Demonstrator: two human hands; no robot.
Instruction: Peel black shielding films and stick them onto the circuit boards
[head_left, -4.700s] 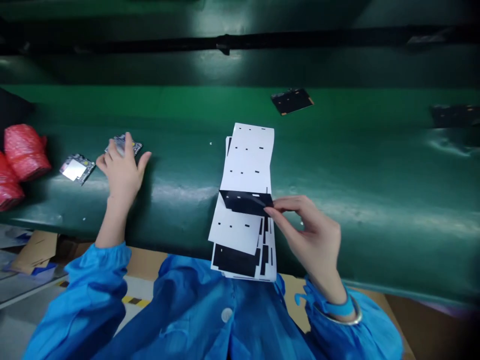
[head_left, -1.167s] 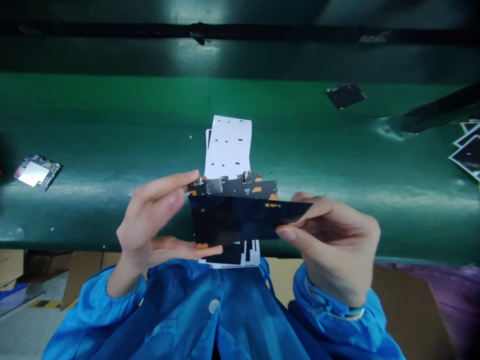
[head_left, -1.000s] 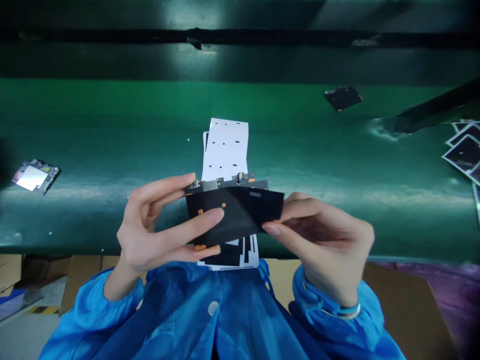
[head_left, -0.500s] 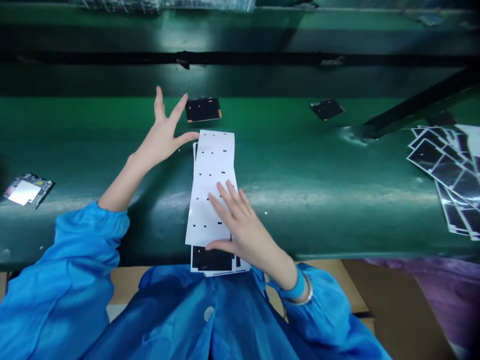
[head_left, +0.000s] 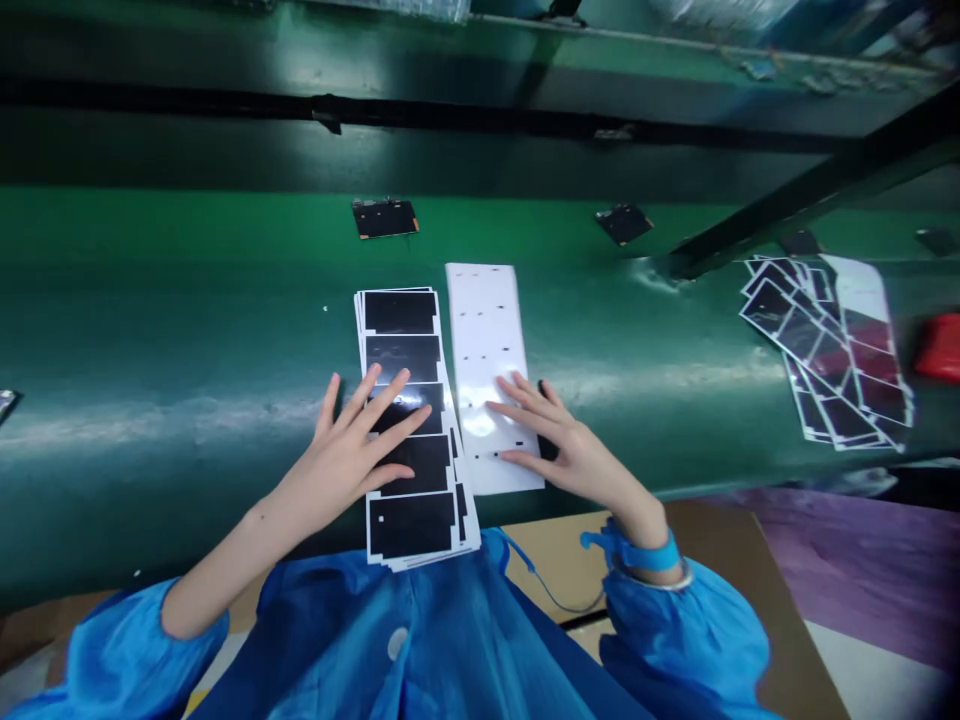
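Left hand point(head_left: 345, 465), fingers spread, lies flat on black-patched sheets point(head_left: 401, 340); right hand point(head_left: 577, 450) likewise on white strip point(head_left: 484, 340).

A white backing strip point(head_left: 484, 320) lies flat and lengthwise, its face dotted with rows of tiny black marks. Just to the left of it sits a stack of label sheets point(head_left: 401, 340), a layered white-edged pile showing a column of five rectangular black pads, slightly fanned along its edges and squared roughly parallel to the strip. The left hand point(head_left: 349, 450) rests palm-down on the stack's lower pads, fingers spread and open. The right hand point(head_left: 570, 440) lies over the lower right part of the strip, its flat fingertips point(head_left: 510, 405) pressing on the white surface without gripping.
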